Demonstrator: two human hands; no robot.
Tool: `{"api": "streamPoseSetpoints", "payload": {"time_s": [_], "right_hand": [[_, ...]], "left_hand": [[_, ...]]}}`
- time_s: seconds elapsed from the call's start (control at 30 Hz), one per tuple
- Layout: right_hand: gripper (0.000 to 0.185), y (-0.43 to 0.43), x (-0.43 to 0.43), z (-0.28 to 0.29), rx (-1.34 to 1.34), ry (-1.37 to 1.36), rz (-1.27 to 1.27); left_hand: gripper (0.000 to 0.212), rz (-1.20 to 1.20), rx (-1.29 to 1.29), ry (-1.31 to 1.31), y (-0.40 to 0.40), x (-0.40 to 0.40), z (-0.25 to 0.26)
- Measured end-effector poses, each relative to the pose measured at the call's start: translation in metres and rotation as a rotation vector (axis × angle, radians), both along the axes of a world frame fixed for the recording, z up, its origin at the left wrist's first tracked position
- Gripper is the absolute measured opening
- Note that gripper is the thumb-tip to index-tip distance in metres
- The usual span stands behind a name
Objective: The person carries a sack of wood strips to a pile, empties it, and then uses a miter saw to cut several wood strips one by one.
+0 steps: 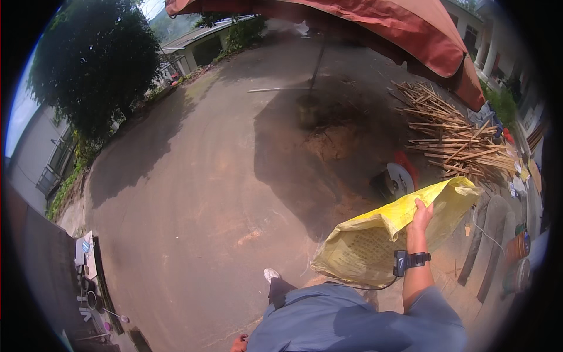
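Observation:
My right hand (421, 214) grips the rim of a yellow woven plastic sack (365, 255), its fingers folded over the edge. The sack hangs flattened and wide at my right side, and faint printing shows on its face. A black strap with a small device (408, 263) is around my right wrist. Only part of my left hand (239, 343) enters at the bottom edge, low beside my body; its fingers look curled, but whether it holds anything is hidden. Just beyond the sack stands a power saw with a round grey disc or guard (399, 179).
A heap of thin wooden strips (462, 141) lies at the right. The red canopy of a large parasol (378, 22) spans the top, its pole standing in a base (307, 112). Sawdust (330, 141) covers shaded concrete. Buckets (518, 246) stand far right; household items (90, 299) lie left.

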State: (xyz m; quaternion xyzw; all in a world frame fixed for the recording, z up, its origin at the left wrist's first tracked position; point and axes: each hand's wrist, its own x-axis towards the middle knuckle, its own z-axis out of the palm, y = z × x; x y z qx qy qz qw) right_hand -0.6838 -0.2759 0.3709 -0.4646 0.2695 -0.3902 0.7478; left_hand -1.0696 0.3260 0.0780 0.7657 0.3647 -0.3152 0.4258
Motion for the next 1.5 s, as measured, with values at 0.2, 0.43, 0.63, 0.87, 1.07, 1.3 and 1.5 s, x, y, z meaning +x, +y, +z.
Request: {"api": "streamPoseSetpoints", "payload": {"time_s": [0.2,0.43,0.63,0.87,1.07,1.3,1.5], "right_hand": [[0.051,0.017,0.054,-0.038,0.016,-0.073,-0.209],[0.058,0.058,0.112,-0.067,0.087,0.021,-0.325],[0.064,0.043,0.206,-0.118,0.083,-0.022,-0.412],[0.06,0.018,0.332,-0.099,-0.126,0.153,-0.398],[0.057,0.023,0.371,-0.103,-0.091,0.068,-0.435],[0.055,0.069,0.385,-0.121,-0.138,0.136,-0.745],[0.038,0.118,0.392,-0.078,-0.174,0.236,-0.884]], "left_hand": [[0.043,-0.236,0.155,0.0,0.087,0.201,0.004],[0.043,-0.217,0.386,-0.22,0.201,0.44,0.022],[0.043,-0.151,0.335,-0.345,0.182,0.584,0.008],[0.043,-0.19,0.122,-0.074,0.127,0.606,-0.032],[0.043,-0.324,0.091,0.122,0.134,0.679,-0.058],[0.043,-0.707,0.34,-0.044,0.214,0.942,-0.035],[0.038,-0.859,0.254,-0.461,0.148,1.207,0.039]]}}
